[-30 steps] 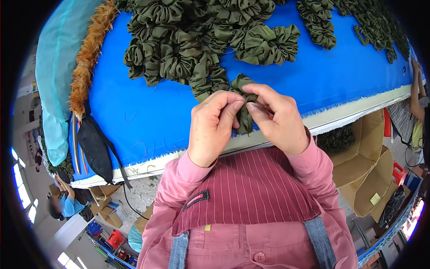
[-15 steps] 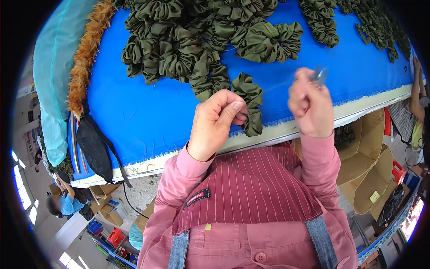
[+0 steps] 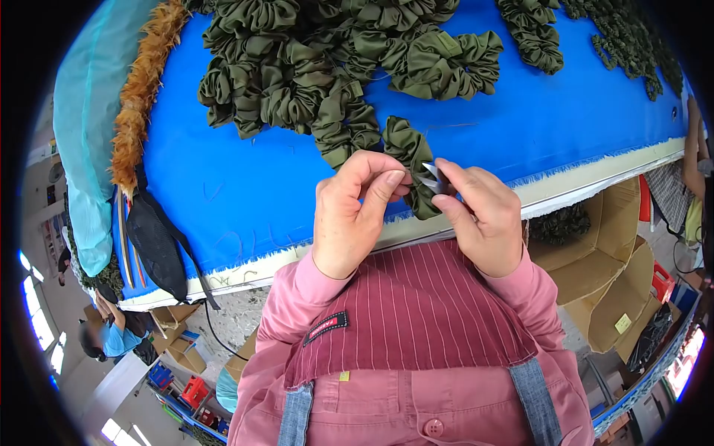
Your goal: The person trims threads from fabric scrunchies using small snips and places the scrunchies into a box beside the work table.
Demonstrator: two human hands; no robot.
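Observation:
A dark green fabric scrunchie (image 3: 405,141) lies at the near side of the blue table top. My left hand (image 3: 349,212) is closed in a pinch at its left edge; any thread between the fingertips is too fine to make out. Small metal thread snips (image 3: 431,175) are gripped in my right hand (image 3: 485,219). Their pointed blades stand apart over the scrunchie, pointing toward my left fingertips. Just beyond my left hand, a gathered row of green scrunchies (image 3: 286,97) is heaped on the blue cloth.
Further scrunchies (image 3: 537,44) trail off at the back right. Brown feather trim (image 3: 137,111) and a black cloth piece (image 3: 155,241) lie at the left. Below the table's right edge stands an open cardboard box (image 3: 602,253). Another person (image 3: 119,338) is at far left.
My right hand has come in from the right with the snips, down to the scrunchie. The left hand keeps its pinch almost in place.

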